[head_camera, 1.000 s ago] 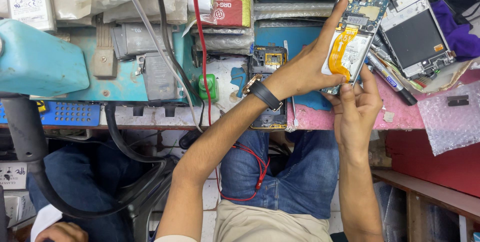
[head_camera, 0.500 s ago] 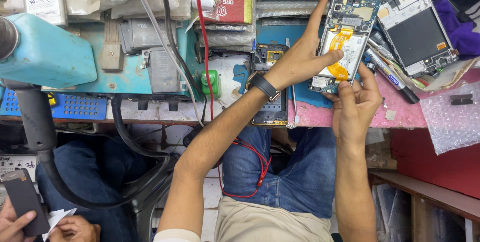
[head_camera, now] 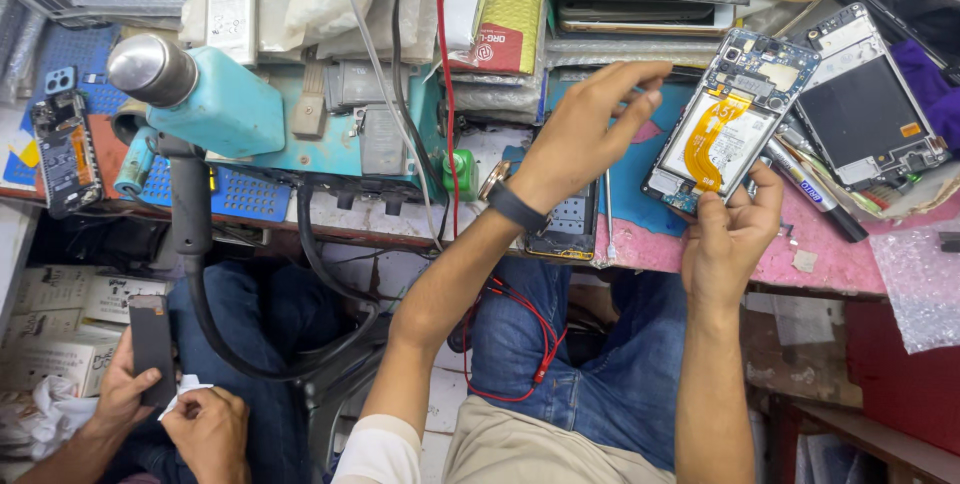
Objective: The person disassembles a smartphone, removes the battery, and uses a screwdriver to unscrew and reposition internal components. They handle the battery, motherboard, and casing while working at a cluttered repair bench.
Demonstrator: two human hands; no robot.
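Note:
My right hand [head_camera: 735, 229] grips the lower end of an opened phone [head_camera: 728, 129], its back off, showing a white battery and an orange flex cable. The phone tilts over the blue mat and pink bench edge [head_camera: 640, 244]. My left hand [head_camera: 590, 129], with a black wristband, hovers just left of the phone, fingers spread, holding nothing. A thin metal tool [head_camera: 609, 214] lies on the bench under that hand. A dark phone part [head_camera: 565, 229] lies at the bench edge near my wrist.
Another opened phone [head_camera: 868, 114] and a pen [head_camera: 812, 194] lie at the right. A teal microscope body [head_camera: 205, 94] with a black hose [head_camera: 195, 274] stands at the left. Another person's hands [head_camera: 165, 404] hold a dark phone at the lower left. Red wires [head_camera: 530, 344] hang below.
My left hand has let go of the phone and moved left, fingers now spread. The phone stays in my right hand. The view has shifted, showing more of the left bench.

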